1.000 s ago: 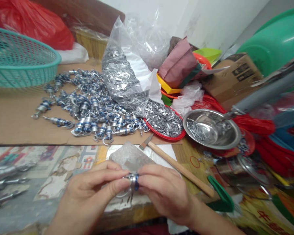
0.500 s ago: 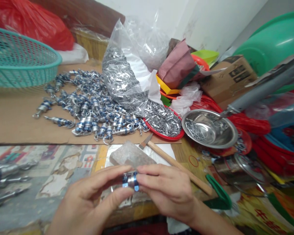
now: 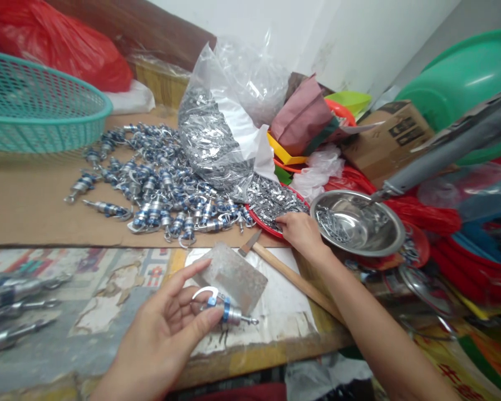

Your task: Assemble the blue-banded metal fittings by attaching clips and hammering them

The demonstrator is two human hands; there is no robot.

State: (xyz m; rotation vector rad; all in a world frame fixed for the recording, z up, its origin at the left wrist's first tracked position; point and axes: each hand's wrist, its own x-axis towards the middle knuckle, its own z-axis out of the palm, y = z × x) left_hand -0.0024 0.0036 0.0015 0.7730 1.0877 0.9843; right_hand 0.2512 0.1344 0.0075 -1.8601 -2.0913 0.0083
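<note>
My left hand (image 3: 167, 326) grips a small blue-and-silver metal fitting (image 3: 229, 313) between thumb and fingers, over the near edge of the bench. A curved silver hook stands out from the fitting's left end, and a thin stem with a ring points right. At the front rim of a red plate (image 3: 271, 227), my right hand (image 3: 303, 233) has its fingertips closed among small flat metal pieces (image 3: 275, 199). Whatever those fingertips pinch is too small to make out. Below the plate, a grey metal block (image 3: 234, 275) lies on white paper, with a wooden-handled hammer (image 3: 296, 278) beside it.
Many similar fittings (image 3: 154, 172) are heaped on cardboard (image 3: 25, 211). Behind the plate leans a clear bag of metal pieces (image 3: 212, 139). A steel bowl (image 3: 359, 223) holding metal pins stands right of it, and a turquoise basket (image 3: 45, 131) sits far left.
My right hand has left the fitting and moved forward and right to the red plate. The left hand keeps the fitting, whose hook and stem now show.
</note>
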